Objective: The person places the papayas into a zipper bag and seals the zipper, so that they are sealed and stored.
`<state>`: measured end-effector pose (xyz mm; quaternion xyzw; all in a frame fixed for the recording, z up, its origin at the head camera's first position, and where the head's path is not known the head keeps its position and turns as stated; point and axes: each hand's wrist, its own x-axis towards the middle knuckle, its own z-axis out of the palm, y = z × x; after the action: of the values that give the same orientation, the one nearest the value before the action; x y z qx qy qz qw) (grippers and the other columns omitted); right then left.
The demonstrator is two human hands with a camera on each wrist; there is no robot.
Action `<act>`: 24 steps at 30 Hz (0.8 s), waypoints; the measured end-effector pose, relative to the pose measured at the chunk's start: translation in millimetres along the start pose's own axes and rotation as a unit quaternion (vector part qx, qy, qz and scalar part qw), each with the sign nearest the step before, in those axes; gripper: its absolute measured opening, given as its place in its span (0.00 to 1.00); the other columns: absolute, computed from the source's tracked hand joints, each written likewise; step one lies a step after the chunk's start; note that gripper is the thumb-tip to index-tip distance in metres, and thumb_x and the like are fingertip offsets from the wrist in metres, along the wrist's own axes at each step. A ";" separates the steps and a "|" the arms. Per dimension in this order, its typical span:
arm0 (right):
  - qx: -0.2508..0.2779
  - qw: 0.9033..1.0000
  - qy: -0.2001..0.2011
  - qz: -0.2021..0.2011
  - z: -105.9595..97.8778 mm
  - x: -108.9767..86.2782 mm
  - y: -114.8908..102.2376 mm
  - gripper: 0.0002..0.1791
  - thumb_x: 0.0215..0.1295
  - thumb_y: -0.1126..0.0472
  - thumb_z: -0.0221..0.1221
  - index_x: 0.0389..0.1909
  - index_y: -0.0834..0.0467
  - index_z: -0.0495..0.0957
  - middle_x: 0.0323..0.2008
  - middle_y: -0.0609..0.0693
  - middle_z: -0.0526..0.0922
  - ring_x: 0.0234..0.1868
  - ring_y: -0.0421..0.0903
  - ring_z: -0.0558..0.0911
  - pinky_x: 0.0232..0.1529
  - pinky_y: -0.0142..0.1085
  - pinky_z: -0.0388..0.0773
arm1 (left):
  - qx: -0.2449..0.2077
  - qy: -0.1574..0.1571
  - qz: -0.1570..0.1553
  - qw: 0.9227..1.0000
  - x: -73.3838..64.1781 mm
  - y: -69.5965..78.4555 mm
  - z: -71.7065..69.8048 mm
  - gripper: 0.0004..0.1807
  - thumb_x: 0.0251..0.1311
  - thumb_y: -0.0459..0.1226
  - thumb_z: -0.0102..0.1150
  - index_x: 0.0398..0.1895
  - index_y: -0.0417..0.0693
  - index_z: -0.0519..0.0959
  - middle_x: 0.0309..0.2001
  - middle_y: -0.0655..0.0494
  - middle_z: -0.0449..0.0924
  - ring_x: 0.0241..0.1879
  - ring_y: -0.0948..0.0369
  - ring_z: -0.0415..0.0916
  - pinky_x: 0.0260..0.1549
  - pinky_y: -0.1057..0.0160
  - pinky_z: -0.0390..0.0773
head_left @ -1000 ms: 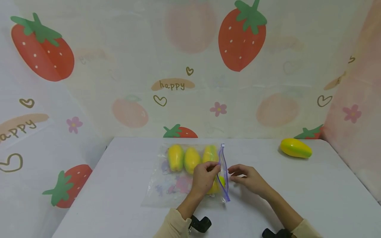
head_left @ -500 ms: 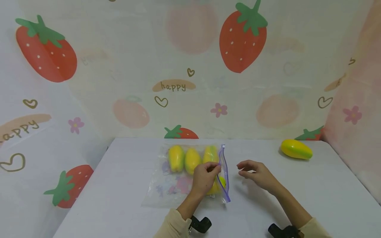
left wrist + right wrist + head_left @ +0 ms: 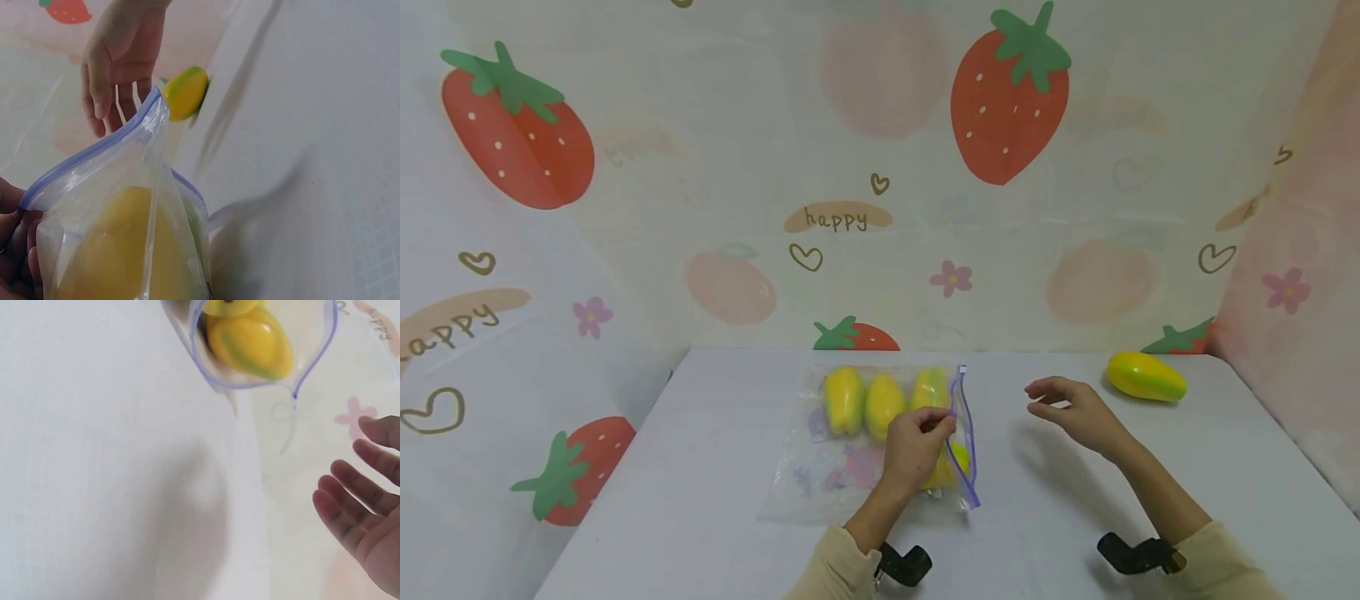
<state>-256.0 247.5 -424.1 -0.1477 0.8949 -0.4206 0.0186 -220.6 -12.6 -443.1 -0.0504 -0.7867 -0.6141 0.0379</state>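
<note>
A clear zip bag (image 3: 790, 487) with a purple seal and a printed pattern lies at mid-table, holding several yellow-green, papaya-like fruits (image 3: 844, 400). My left hand (image 3: 913, 450) pinches the near lip of its mouth, which gapes to the right. In the left wrist view, the purple seal (image 3: 94, 150) rises from the thumb and fingers. My right hand (image 3: 1078, 417) is above the table, between bag and loose fruit, holding nothing. Its fingers (image 3: 350, 484) are spread and slightly bent in the right wrist view. The loose papaya-like fruit (image 3: 1146, 377) lies at the back right.
The white table (image 3: 647, 467) ends at a back wall (image 3: 1015, 225) with strawberry prints. Patterned sheets also stand at the left and right sides. A black wrist camera (image 3: 906, 567) is strapped to the left wrist, another black camera (image 3: 1138, 554) to the right.
My right hand has moved away from the bag's mouth, to the right and farther back, toward the loose fruit. My left hand stays at the bag's lip, and the bag keeps its place.
</note>
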 end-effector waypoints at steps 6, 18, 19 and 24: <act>-0.070 0.997 0.042 -0.010 -12.7 1.9 7.4 0.18 0.67 0.60 0.60 0.52 0.67 0.77 0.51 0.65 0.80 0.48 0.58 0.81 0.49 0.50 0.80 | -0.003 -0.002 0.000 1.000 0.3 -0.7 0.4 0.14 0.63 0.41 0.60 0.40 0.39 0.86 0.34 0.51 0.87 0.31 0.66 0.75 0.33 0.75 0.75; -0.132 0.989 0.059 0.008 -50.0 12.1 21.2 0.19 0.68 0.61 0.58 0.53 0.70 0.75 0.51 0.69 0.78 0.50 0.63 0.78 0.49 0.54 0.79 | 0.010 0.028 0.013 0.999 -1.8 -2.6 1.2 0.10 0.61 0.40 0.63 0.36 0.44 0.87 0.32 0.52 0.86 0.30 0.68 0.74 0.32 0.73 0.75; -0.140 0.988 0.061 0.010 -53.8 12.6 22.0 0.19 0.68 0.61 0.58 0.53 0.70 0.75 0.52 0.70 0.78 0.50 0.64 0.77 0.49 0.55 0.78 | 0.013 0.034 0.015 0.999 -1.9 -2.3 1.4 0.10 0.60 0.41 0.63 0.36 0.45 0.88 0.32 0.53 0.86 0.30 0.68 0.74 0.32 0.73 0.75; -0.188 0.979 0.071 0.021 -72.4 17.1 29.6 0.20 0.66 0.60 0.58 0.53 0.71 0.74 0.51 0.71 0.77 0.52 0.67 0.75 0.50 0.59 0.74 | 0.031 0.064 0.022 0.997 -2.3 0.0 2.2 0.08 0.58 0.40 0.65 0.33 0.46 0.88 0.29 0.54 0.85 0.29 0.68 0.74 0.31 0.72 0.74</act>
<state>-291.2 314.7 -398.3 -0.0991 0.9600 -0.2540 -0.0639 -218.4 -10.5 -443.9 -0.0271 -0.7999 -0.5906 0.1033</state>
